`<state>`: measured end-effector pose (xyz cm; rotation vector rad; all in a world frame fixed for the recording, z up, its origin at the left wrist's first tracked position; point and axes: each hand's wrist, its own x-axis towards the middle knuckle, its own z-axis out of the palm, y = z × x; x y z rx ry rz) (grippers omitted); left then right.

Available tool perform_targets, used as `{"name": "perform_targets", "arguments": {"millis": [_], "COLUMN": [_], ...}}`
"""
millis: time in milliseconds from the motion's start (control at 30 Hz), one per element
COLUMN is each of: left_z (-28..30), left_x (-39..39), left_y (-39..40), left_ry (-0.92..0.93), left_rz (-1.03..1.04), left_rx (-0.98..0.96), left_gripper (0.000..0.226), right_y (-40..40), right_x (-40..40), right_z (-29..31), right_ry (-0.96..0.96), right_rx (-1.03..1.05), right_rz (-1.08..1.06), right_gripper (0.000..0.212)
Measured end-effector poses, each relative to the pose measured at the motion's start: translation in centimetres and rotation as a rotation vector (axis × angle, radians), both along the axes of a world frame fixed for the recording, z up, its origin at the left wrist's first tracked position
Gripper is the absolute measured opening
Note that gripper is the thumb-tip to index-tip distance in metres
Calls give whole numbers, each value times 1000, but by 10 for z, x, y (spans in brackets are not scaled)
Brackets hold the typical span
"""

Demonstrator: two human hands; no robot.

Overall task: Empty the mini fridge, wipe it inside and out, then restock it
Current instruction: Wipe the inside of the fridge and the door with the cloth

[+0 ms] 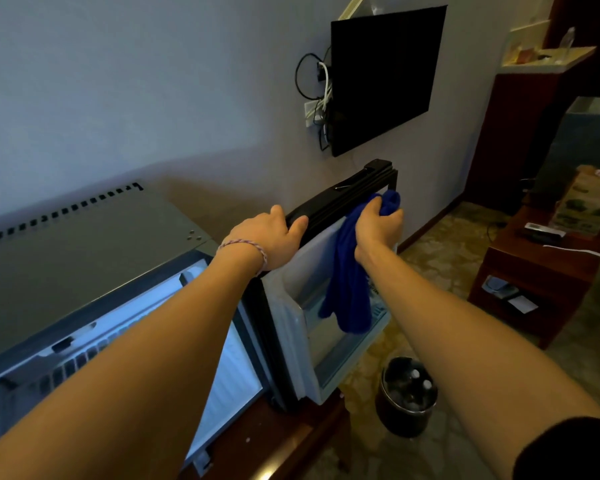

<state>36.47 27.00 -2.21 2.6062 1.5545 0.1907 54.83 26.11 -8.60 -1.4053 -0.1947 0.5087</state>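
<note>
Blue cloth [349, 271] is bunched in the right hand [374, 225], hanging down over the inner side of the open fridge door [291, 306]. Left hand [271, 233] grips the door's top edge just beside it. Mini fridge [84, 244] sits lower left, open.

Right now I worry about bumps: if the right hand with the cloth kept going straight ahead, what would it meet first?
Probably the door's top edge, right before the right hand and blue cloth; beyond that the wall. Depth is unclear.
</note>
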Motion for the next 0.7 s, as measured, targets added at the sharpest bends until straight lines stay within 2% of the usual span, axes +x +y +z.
{"name": "perform_targets", "arguments": {"millis": [167, 333, 433, 500, 633, 700], "left_z": [1, 4, 6, 4, -11, -18], "left_x": [1, -1, -8, -18, -61, -93], "left_y": [-8, -22, -34, -44, -70, -86], "left_ry": [9, 46, 112, 90, 17, 11], "left_rz": [-5, 2, 6, 7, 14, 6], "left_rx": [52, 139, 279, 342, 435, 415], "left_gripper": [49, 50, 56, 52, 41, 47], "right_y": [-25, -72, -97, -109, -127, -137], "right_x": [3, -14, -26, -36, -64, -83], "right_z": [0, -2, -5, -8, -9, -4], "right_ry": [-79, -246, -407, -533, -714, -803], "right_rx": [-10, -83, -116, -151, -227, -255], "right_rz": [77, 237, 326, 376, 466, 524], "right_gripper": [35, 36, 23, 17, 27, 29]}}
